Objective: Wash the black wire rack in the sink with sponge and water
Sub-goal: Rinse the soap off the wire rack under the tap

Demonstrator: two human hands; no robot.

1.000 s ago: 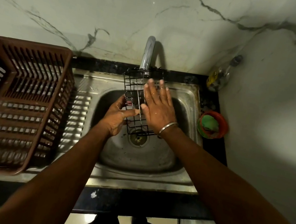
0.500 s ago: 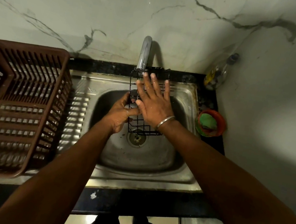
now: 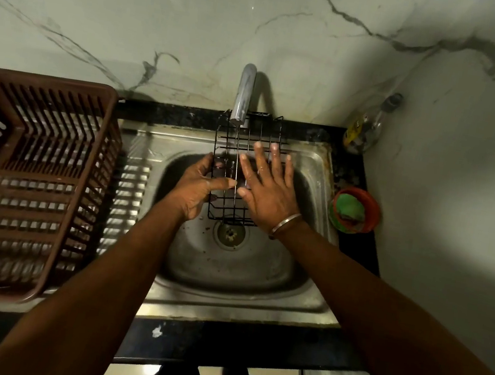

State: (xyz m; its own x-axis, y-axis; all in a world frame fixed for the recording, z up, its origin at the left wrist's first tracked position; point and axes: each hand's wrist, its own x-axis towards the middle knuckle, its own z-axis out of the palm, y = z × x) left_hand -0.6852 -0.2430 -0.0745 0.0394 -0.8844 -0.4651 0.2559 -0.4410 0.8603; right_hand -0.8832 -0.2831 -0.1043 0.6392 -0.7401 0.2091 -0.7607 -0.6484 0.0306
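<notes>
Head view: your left hand (image 3: 198, 186) grips the black wire rack (image 3: 260, 134) by its left edge over the sink (image 3: 315, 165). The rack's long axis runs away from you, with the far end under the faucet (image 3: 243, 96). Your right hand (image 3: 268, 190) lies flat on the mesh with straight fingers, holding nothing.

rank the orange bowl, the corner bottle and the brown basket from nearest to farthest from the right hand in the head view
1. Orange bowl, just right of the right hand.
2. Bottle, in the back right corner.
3. Brown basket, far over on the left side.
</notes>
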